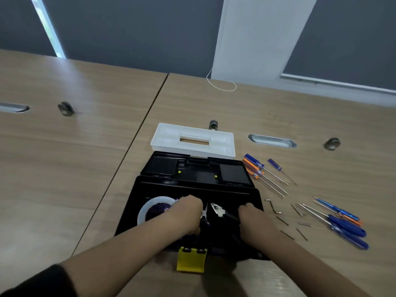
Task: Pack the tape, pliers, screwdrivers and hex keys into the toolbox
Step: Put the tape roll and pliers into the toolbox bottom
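Note:
The black toolbox [137,202] lies open on the wooden table with its lid [196,171] flat behind it. Inside at the left sits a roll of clear tape [142,211]. Both hands are in the box. My left hand [186,211] is closed around the handles of small needle-nose pliers [204,212]. My right hand [252,217] grips the dark handles of larger pliers [218,210], whose jaws point away from me. Blue and orange screwdrivers [263,171] lie right of the lid, bigger blue ones [342,226] nearer me. Several hex keys [285,221] are scattered between them.
A white plastic tray [162,138] with a handle slot stands behind the lid. The yellow latch [190,259] hangs at the box's front edge. Cable grommets [272,140] and round desk fittings [331,144] sit in the tabletop. A white cord [220,85] loops at the table's far edge.

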{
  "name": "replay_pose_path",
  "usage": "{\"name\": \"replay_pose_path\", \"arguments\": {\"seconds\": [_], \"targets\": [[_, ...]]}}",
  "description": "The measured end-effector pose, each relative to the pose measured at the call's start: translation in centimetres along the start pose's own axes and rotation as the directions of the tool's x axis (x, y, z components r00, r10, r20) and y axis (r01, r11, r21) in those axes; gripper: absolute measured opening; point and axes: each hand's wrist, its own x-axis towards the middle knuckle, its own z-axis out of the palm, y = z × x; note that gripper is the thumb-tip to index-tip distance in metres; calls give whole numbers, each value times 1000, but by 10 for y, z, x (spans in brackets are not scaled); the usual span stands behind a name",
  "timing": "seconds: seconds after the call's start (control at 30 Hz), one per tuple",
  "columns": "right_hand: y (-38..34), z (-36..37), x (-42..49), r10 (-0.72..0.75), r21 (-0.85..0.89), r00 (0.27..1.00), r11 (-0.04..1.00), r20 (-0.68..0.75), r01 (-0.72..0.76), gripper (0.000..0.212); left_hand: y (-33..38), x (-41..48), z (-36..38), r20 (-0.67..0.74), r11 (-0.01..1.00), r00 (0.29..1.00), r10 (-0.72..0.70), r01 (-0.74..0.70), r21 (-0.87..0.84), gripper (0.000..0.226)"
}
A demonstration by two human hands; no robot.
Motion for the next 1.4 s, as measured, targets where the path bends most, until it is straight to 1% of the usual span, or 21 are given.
{"name": "replay_pose_path", "arguments": {"seconds": [0.03, 0.1, 0.23, 0.33, 0.37, 0.4, 0.43, 0.5, 0.57, 0.67, 0.83, 0.9, 0.93, 1.0, 1.07, 1.13, 1.2, 1.23, 1.27, 1.3, 1.4], "targets": [[-2, 2, 2, 15, -1, 1000, 1000, 6, -15, 24, 3, 1, 2, 2, 999, 1000, 18, -18, 32, 31], [-5, 7, 7, 43, -2, 999, 999, 15, -43, 28, 7, 6, 5, 38, 997, 999, 31, -33, 72, 8], [-9, 18, 15, 67, 11, 997, 998, 38, -67, 32, 10, 8, 9, 33, 991, 998, 50, -54, 119, 19], [-8, 26, 20, 75, 34, 996, 996, 45, -76, 33, 0, 7, 6, 34, 993, 997, 66, -69, 97, 9], [-8, 28, 22, 73, 42, 996, 996, 47, -75, 33, -7, 7, 5, 28, 996, 997, 70, -71, 60, 16], [-8, 29, 23, 71, 47, 996, 996, 48, -73, 33, -15, 7, 6, 29, 997, 997, 70, -69, -21, 22], [-7, 30, 24, 67, 47, 997, 996, 49, -69, 33, -24, 7, 9, 44, 989, 997, 65, -58, -136, 20], [-7, 30, 27, 62, 48, 997, 997, 55, -64, 34, -38, 4, 10, 63, 933, 994, 85, -57, -356, 14], [-7, 29, 30, 61, 49, 995, 997, 73, -65, 33, -49, 1, 12, 77, 864, 992, 98, -46, -502, 18], [-7, 26, 31, 61, 40, 993, 997, 103, -65, 32, -57, -2, 15, 95, 786, 991, 92, -13, -619, 21], [-4, 9, 30, 28, 56, 994, 998, 108, -34, 34, -65, -4, 14, 107, 672, 991, 82, 24, -740, 20], [-2, -6, 27, -7, 162, 991, 987, 137, -16, 30, -68, -7, 9, 124, 620, 988, 91, 41, -783, 20], [0, -14, 25, -26, 299, 987, 954, 161, -23, 26, -70, -9, 5, 129, 592, 986, 105, 43, -805, 20], [5, -36, 22, -80, 579, 980, 815, 181, -41, 16, -73, -11, -9, 97, 528, 986, 137, 10, -849, 20], [13, -62, 27, -123, 727, 987, 687, 107, 7, 9, -79, -4, -33, -20, 470, 994, 109, -69, -880, 18], [25, -83, 47, -77, 796, 997, 601, -25, 66, 5, -90, 17, -65, -186, 436, 982, -41, -150, -887, 17], [36, -92, 79, 17, 850, 994, 520, -107, 83, 4, -108, 50, -92, -325, 379, 911, -254, -215, -900, 13], [41, -92, 101, 60, 885, 991, 459, -117, 77, 4, -118, 71, -103, -355, 338, 864, -358, -235, -911, 9], [44, -90, 122, 93, 913, 990, 404, -110, 64, 7, -129, 91, -109, -360, 319, 824, -438, -232, -919, 9], [45, -86, 141, 124, 933, 988, 357, -90, 40, 15, -140, 110, -111, -346, 330, 798, -493, -197, -923, 20], [39, -79, 191, 190, 955, 981, 296, -35, -23, 26, -172, 159, -102, -232, 389, 808, -542, -3, -921, 56]]}}
